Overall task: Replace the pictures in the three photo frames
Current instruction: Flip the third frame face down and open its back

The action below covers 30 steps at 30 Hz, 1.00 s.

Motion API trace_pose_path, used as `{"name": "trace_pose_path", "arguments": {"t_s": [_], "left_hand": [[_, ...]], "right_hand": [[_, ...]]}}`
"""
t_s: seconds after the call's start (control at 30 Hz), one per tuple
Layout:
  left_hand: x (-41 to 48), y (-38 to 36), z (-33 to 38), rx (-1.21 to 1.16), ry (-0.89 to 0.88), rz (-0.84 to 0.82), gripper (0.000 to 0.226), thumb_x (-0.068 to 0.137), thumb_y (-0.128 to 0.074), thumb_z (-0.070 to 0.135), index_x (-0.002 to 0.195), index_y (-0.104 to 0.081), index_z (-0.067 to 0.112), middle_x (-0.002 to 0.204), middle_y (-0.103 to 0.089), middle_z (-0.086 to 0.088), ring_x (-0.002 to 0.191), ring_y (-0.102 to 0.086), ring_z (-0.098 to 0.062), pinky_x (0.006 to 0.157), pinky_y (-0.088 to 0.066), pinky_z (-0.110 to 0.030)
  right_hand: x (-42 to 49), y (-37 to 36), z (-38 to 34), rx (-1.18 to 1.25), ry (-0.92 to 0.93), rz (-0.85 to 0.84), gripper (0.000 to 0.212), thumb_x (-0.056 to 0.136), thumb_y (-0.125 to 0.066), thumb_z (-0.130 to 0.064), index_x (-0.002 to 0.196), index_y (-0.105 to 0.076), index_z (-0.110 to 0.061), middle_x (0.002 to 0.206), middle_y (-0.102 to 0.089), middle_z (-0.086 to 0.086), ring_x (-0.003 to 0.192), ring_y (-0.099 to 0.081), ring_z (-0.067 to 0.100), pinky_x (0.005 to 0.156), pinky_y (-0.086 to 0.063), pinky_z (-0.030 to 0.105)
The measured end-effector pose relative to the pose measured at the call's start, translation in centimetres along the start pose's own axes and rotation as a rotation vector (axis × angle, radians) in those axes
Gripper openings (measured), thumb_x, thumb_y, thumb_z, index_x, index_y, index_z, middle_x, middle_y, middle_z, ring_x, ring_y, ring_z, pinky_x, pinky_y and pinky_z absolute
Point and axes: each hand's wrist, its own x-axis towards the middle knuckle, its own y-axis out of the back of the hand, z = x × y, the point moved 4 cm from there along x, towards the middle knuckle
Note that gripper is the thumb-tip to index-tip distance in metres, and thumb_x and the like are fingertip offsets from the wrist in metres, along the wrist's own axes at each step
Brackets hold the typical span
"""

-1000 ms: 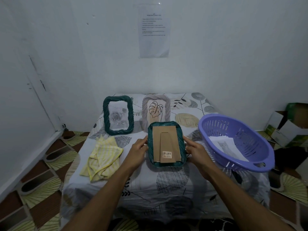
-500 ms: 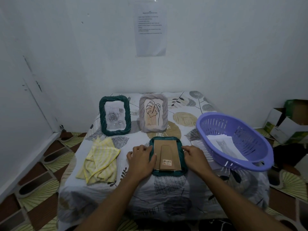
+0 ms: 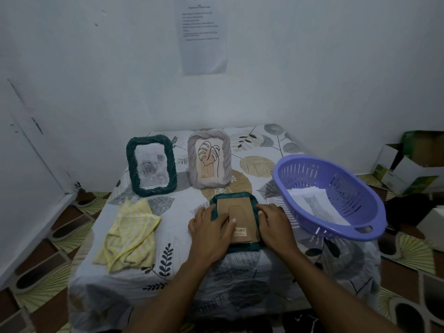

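Left hand (image 3: 211,228) lies flat on the cardboard back (image 3: 241,207) of the face-down frame (image 3: 234,196) on the table (image 3: 180,222). Right hand (image 3: 276,221) rests loose-fingered on its right rim, gripping nothing. Judged: light, stiff rim, glass likely fragile, back bendy. Hold rim, lift back by edge.

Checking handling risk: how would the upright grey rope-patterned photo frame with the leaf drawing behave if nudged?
The grey rope-patterned photo frame stands upright on a soft leaf-print tablecloth, so it probably topples easily. Its moulded border looks stiff, not floppy.
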Motion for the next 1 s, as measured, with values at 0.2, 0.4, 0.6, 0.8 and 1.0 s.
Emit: {"name": "trace_pose_path", "arguments": {"t_s": [0.2,0.4,0.6,0.8,1.0], "left_hand": [[0.7,0.2,0.7,-0.124,0.02,0.002,0.061,0.086,-0.024,0.062,0.128,-0.057,0.032,0.155,-0.029,-0.004,0.143,-0.014,-0.023,0.115,-0.01,-0.044],[0.9,0.8,0.9,-0.17,0.014,0.031,0.054,0.089,-0.033,0.059,0.123,-0.061,0.03,0.147,-0.036,-0.003,0.136,-0.023,-0.022,0.11,-0.02,-0.041],[0.9,1.1,0.8,-0.171,0.008,0.003,0.04,0.096,-0.042,0.049,0.124,-0.061,0.027,0.133,-0.042,-0.001,0.127,-0.027,-0.018,0.102,-0.024,-0.035],[1.5,0.6,0.7,-0.236,0.006,-0.002,0.036,0.096,-0.043,0.043,0.121,-0.063,0.027,0.116,-0.058,-0.001,0.115,-0.04,-0.02,0.094,-0.033,-0.032],[2.1,1.5,0.1,-0.651,0.255,0.114,0.02,0.09,-0.06,0.011,0.108,-0.068,0.018,0.094,-0.066,0.006,0.09,-0.06,-0.011,0.076,-0.046,-0.02]], "right_hand": [[0.0,0.0,0.2,0.009,0.021,0.014,0.03,0.099,-0.043,-0.017,0.121,-0.063,-0.011,0.112,-0.063,0.008,0.102,-0.052,0.021,0.083,-0.034,0.025],[0.1,-0.1,0.4,0.025,0.028,0.016,0.029,0.099,-0.042,-0.016,0.12,-0.063,-0.012,0.112,-0.063,0.008,0.102,-0.053,0.021,0.083,-0.036,0.027],[0.1,-0.2,0.5,0.035,0.021,0.012,0.03,0.099,-0.042,-0.017,0.121,-0.062,-0.013,0.114,-0.062,0.008,0.103,-0.053,0.021,0.085,-0.038,0.028],[0.1,-0.2,0.4,0.052,0.028,0.016,0.03,0.099,-0.041,-0.015,0.121,-0.061,-0.012,0.112,-0.062,0.009,0.1,-0.054,0.021,0.083,-0.039,0.028],[0.1,-0.2,0.6,0.048,0.025,0.018,0.031,0.099,-0.041,-0.014,0.123,-0.06,-0.012,0.114,-0.062,0.008,0.103,-0.054,0.022,0.087,-0.043,0.031]]}}
